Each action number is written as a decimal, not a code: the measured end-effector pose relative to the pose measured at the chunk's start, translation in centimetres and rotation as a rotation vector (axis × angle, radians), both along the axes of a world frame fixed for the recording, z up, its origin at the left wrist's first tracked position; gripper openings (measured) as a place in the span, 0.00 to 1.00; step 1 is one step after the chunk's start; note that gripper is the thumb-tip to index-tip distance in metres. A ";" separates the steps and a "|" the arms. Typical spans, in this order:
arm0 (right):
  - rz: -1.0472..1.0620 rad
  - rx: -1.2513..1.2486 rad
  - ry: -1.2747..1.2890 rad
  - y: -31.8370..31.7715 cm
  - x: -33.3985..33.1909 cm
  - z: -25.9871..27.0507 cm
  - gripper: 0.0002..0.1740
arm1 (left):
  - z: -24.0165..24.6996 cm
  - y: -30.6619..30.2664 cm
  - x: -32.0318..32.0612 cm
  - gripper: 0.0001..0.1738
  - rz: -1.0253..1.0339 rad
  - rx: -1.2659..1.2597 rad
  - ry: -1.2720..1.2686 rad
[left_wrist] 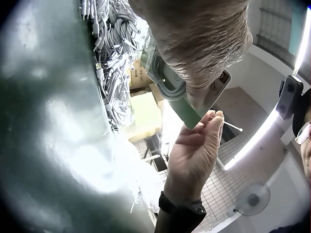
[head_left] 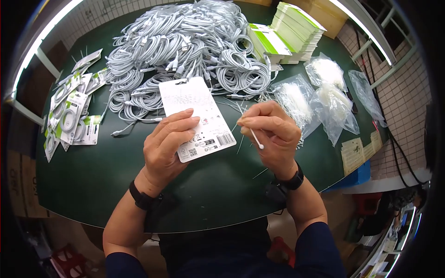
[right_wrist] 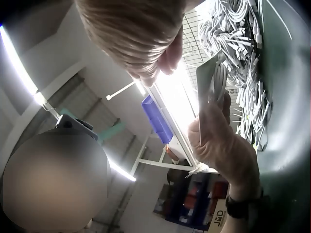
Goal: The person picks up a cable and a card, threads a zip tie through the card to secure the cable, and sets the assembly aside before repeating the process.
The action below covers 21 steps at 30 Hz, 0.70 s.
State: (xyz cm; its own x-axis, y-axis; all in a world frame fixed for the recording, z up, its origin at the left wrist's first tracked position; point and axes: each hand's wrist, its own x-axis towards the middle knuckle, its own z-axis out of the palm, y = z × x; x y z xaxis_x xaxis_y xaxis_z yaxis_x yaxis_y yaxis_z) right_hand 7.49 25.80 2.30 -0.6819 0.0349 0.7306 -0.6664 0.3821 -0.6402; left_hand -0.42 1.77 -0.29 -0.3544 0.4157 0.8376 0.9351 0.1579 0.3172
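My left hand [head_left: 168, 141] grips a white printed packaging card [head_left: 187, 97] by its lower left side, its barcode face toward the head camera. On the card's other face, a coiled grey-white cable [left_wrist: 171, 91] shows in the left wrist view. To the right of the card, my right hand [head_left: 276, 132] pinches a thin white plastic tie [head_left: 256, 138] between thumb and fingers. Its rounded end [right_wrist: 109, 97] sticks out past the fingertips in the right wrist view. Both hands are raised over the green table [head_left: 208, 194].
A large heap of coiled cables [head_left: 185, 28] covers the back of the table. Packed cable cards [head_left: 69, 116] lie at the left. Stacked green-and-white cards [head_left: 296, 28] stand at the back right, near plastic bags of white ties [head_left: 294, 99]. Loose ties lie around the middle.
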 end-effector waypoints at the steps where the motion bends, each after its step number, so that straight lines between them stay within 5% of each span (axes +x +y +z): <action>1: 0.049 -0.018 0.002 -0.3 0.4 0.0 0.10 | 0.1 -0.1 0.1 0.20 0.018 0.001 -0.007; 11: 0.282 -0.071 -0.051 -2.2 1.6 0.0 0.13 | 0.3 -0.2 0.1 0.17 -0.012 -0.007 0.047; 21: 0.271 -0.062 -0.115 -2.4 1.5 -0.3 0.12 | 0.2 -0.2 0.1 0.15 -0.015 -0.017 0.072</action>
State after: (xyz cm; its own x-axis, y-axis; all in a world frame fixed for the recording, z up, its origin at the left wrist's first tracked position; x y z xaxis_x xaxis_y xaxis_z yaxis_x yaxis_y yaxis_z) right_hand 9.04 23.40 1.96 -0.7510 -0.1173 0.6498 -0.6601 0.1581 -0.7343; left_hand -0.34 1.56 -0.09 -0.2869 0.4348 0.8536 0.9578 0.1482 0.2464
